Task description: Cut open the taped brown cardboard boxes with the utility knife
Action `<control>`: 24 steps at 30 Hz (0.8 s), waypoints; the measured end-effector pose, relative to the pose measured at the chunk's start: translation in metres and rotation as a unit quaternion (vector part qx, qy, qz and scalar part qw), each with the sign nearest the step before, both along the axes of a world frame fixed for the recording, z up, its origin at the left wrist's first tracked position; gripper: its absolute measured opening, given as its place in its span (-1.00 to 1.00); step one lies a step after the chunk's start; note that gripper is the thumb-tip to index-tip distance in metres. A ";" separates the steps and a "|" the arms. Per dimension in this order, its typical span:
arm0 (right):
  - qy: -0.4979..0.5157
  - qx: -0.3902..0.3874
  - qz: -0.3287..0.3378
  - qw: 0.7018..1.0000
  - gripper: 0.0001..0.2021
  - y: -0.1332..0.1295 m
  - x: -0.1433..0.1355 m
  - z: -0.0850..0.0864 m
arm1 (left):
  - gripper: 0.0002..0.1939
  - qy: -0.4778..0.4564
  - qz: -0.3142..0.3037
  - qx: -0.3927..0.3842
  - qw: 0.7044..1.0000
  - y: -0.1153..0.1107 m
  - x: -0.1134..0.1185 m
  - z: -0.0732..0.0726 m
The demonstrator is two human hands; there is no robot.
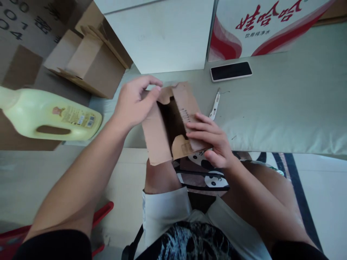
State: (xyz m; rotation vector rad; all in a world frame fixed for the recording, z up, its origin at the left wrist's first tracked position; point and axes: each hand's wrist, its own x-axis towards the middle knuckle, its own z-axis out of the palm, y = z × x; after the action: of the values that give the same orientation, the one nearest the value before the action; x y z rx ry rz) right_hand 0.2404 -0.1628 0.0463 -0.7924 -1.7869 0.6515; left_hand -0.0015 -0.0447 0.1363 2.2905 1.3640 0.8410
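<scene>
A small brown cardboard box [155,139] sits above my knees by the edge of the padded surface, its top open and flaps folded outward. Its dark inside shows no contents I can make out. My left hand [137,103] grips the far left corner, thumb and fingers bent over the flap. My right hand [213,139] holds the right side, several fingers lying along the printed flap and the thumb low near the front corner. Just beyond the right hand lies a white utility knife [215,104]. Farther back is a phone [231,71] with a dark screen.
On the left are a pale yellow jug [51,113] and an open carton [92,65]. A white box [162,36] and a red-and-white carton [260,29] stand along the back of the light green padded surface [292,104]. Red plastic [103,213] shows low at left.
</scene>
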 end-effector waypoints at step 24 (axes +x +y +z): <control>0.057 -0.139 0.077 0.986 -0.33 -0.021 -0.002 -0.027 | -0.71 -0.010 0.021 0.068 0.997 -0.081 0.005 -0.059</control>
State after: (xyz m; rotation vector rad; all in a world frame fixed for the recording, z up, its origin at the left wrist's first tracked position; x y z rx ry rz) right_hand 0.2380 -0.1839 0.0192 -0.7880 -1.6836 1.0449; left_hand 0.0034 -0.1257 0.0777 2.3552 1.3891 0.9960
